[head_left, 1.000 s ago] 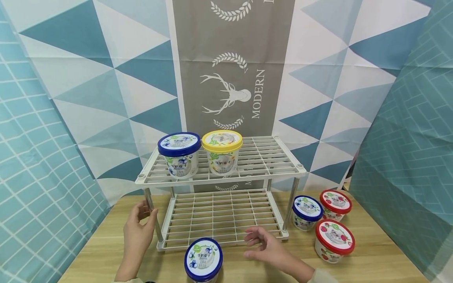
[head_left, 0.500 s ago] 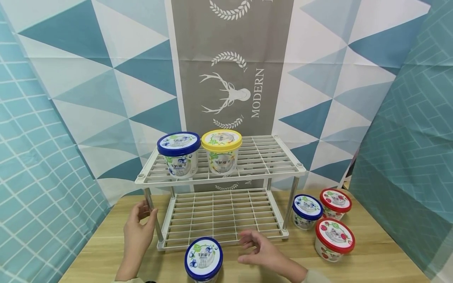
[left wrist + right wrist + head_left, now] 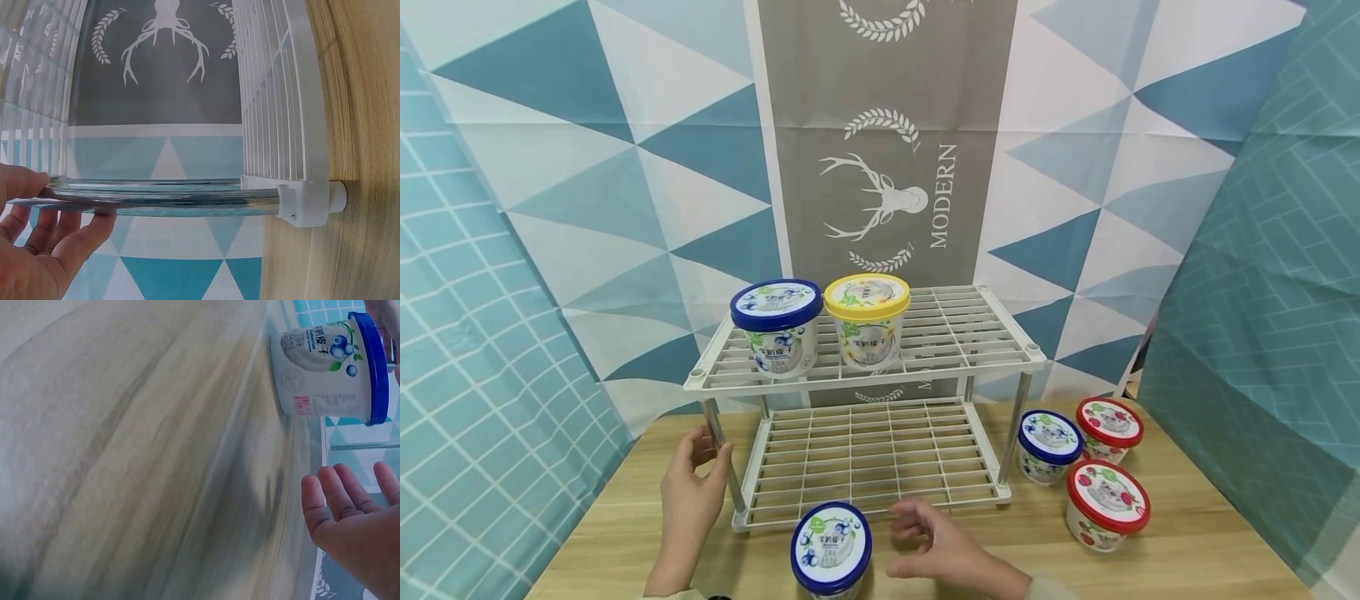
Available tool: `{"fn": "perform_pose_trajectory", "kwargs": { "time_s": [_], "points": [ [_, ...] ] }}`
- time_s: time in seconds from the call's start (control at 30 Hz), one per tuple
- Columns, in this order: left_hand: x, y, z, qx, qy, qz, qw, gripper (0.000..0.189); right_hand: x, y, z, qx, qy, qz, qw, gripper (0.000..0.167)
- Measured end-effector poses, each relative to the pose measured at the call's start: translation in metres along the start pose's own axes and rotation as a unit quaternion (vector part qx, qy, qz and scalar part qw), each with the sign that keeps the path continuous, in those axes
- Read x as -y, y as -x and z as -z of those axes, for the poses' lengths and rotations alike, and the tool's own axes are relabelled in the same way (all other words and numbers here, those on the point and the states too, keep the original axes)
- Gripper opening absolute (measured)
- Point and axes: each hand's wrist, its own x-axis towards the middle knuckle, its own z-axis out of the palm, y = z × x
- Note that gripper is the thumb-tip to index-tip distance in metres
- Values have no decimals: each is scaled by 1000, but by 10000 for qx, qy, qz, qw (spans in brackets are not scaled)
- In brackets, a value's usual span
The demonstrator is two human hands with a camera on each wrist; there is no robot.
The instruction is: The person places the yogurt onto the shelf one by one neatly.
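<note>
My left hand [image 3: 694,483] is at the front left post [image 3: 169,201] of a white two-tier wire rack [image 3: 880,385]. The left wrist view shows the thumb on one side of this metal post and the fingers curled against the other. A tub with a blue lid and blueberry print [image 3: 831,548] stands on the table in front of the rack. To its right is my right hand [image 3: 943,546], holding nothing. Its fingers are relaxed and spread, pointing toward the tub, and a gap shows between them and the tub [image 3: 325,369] in the right wrist view.
On the top tier stand a blue-lidded tub [image 3: 778,329] and a yellow-lidded tub [image 3: 868,321]. Right of the rack, a small blue-lidded tub [image 3: 1049,447] and two red-lidded tubs [image 3: 1108,504] sit on the wooden table [image 3: 1195,533]. A patterned curtain [image 3: 880,125] hangs behind.
My right hand has moved left, closer to the blue-lidded tub on the table. The left hand has stayed at the post.
</note>
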Motion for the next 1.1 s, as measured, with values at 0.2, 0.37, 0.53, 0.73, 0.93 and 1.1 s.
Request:
{"fn": "perform_pose_trajectory", "kwargs": {
  "time_s": [0.2,0.37,0.53,0.73,0.93,1.1],
  "points": [
    [1,0,-1,-7,19,-19,10000,28,-3,-3,-6,70,-144,-26,9999,66],
    [2,0,-1,-32,26,-50,10000,28,-8,-5,-11,104,-311,-148,9994,68],
    [2,0,-2,-56,21,-71,10000,28,-10,-7,-15,120,-404,-206,9989,70],
    [1,0,-2,-38,56,-12,10000,28,-10,-7,-19,215,-565,-328,9976,72],
    [0,0,-1,-90,58,-47,9999,28,-12,-9,-24,345,-728,-383,9960,74],
    [0,1,-1,-95,78,-81,9999,28,-14,-11,-27,445,-761,-284,9957,75]
  ]
}}
